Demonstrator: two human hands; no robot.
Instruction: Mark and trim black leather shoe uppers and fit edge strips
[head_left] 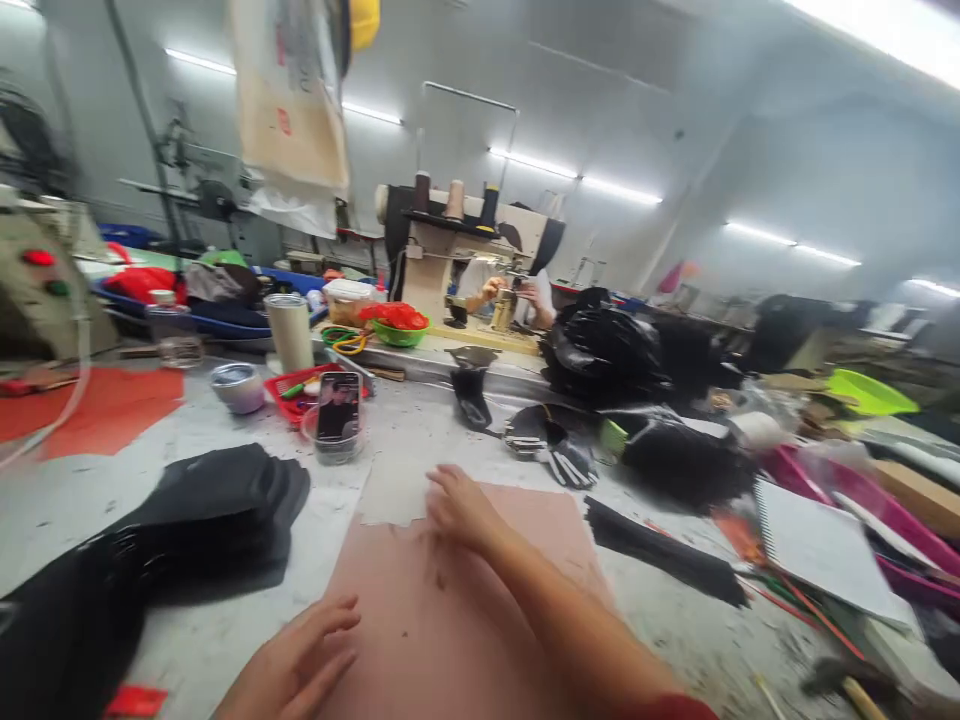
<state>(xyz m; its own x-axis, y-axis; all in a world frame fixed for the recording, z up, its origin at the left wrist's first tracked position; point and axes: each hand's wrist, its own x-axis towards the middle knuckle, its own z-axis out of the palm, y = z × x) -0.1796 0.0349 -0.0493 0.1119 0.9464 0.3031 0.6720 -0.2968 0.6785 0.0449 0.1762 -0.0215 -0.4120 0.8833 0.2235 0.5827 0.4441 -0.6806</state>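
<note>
A pinkish-brown sheet (450, 620) lies flat on the worktable in front of me. My left hand (300, 660) rests at its near left edge, fingers stretched out and flat, holding nothing. My right hand (457, 505) reaches across to the sheet's far edge, fingers curled down onto it where a pale grey piece (394, 490) adjoins; what the fingers grip is blurred. A stack of black cut pieces (217, 510) lies left of the sheet.
A phone (337, 405) stands in a clear cup behind the sheet. Black strips (660, 555), a notebook (817, 545) and pink trays lie to the right. Another person's hands (517, 295) work at a sewing machine beyond the table. A red sheet (105, 405) lies far left.
</note>
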